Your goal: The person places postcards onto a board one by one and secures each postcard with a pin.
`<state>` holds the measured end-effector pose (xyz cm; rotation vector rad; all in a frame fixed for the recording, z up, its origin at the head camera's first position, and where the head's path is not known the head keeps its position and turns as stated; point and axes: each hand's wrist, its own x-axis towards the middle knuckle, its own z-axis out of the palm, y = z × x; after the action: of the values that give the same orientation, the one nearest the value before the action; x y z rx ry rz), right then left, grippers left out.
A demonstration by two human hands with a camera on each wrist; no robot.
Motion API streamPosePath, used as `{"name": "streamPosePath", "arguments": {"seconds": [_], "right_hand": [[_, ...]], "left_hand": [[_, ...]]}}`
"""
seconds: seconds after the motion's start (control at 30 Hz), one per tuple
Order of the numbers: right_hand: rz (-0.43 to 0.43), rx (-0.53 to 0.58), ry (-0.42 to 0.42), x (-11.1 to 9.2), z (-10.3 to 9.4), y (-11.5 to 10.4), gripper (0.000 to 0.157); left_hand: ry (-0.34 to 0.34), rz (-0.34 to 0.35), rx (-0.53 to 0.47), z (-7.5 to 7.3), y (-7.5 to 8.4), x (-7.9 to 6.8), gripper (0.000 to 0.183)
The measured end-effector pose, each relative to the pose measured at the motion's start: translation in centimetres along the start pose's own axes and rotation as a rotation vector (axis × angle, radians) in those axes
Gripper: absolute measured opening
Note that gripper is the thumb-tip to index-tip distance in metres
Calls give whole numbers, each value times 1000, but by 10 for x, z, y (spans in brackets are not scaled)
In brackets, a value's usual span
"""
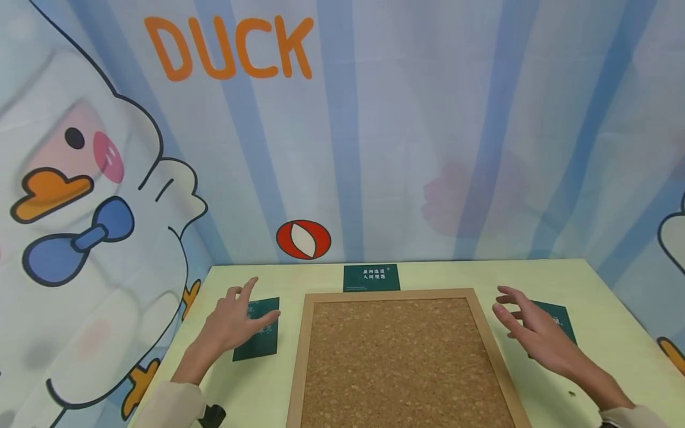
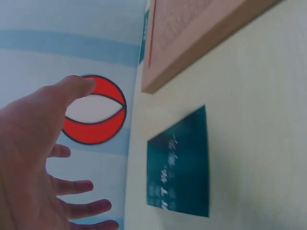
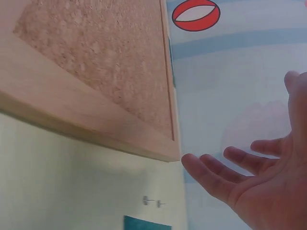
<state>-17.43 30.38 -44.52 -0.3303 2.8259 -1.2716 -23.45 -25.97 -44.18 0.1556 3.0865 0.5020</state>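
Note:
A cork board [image 1: 401,362] in a pale wooden frame lies on the table between the hands. To its left, my left hand [image 1: 230,321] hovers with fingers spread, holding nothing; in the head view it overlaps a dark green card [image 1: 261,339] with white writing. In the left wrist view that card [image 2: 180,165] lies apart from the fingers. Right of the board, my right hand [image 1: 540,333] is raised with loosely bent fingers and an empty palm. Behind it another green card [image 1: 562,315] is partly hidden. Two small pins [image 3: 146,200] appear near the board in the right wrist view.
A third green card [image 1: 371,278] lies at the board's far edge. The pale table [image 1: 444,273] meets a striped blue cloth backdrop [image 1: 390,148] with a duck drawing. A tiny dark object [image 1: 572,393] lies near the right forearm.

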Motion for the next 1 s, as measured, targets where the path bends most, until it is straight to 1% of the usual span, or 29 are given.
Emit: {"name": "streamPosePath", "arguments": {"seconds": [0.1, 0.23, 0.33, 0.5, 0.63, 0.77, 0.87, 1.0], "right_hand": [[110, 74, -30, -3, 3, 11, 65], [229, 173, -64, -6, 9, 22, 74], [292, 223, -73, -8, 13, 25, 80], [378, 250, -84, -11, 20, 28, 88], [428, 252, -89, -11, 26, 31, 94], [462, 232, -95, -11, 30, 32, 99], [466, 218, -97, -10, 32, 33, 93], [464, 204, -95, -10, 34, 36, 79]], "left_hand": [[-34, -58, -29, 4, -12, 0, 107], [-60, -136, -78, 11, -26, -1, 109], [-80, -200, -118, 19, -35, 0, 112], [-92, -280, -160, 30, -45, 0, 121], [-83, -313, -165, 36, -46, 1, 125], [-69, -330, -148, 42, -42, 4, 127], [-53, -344, -126, 46, -38, 5, 123], [-49, -366, -102, 50, -32, 5, 113]]}}
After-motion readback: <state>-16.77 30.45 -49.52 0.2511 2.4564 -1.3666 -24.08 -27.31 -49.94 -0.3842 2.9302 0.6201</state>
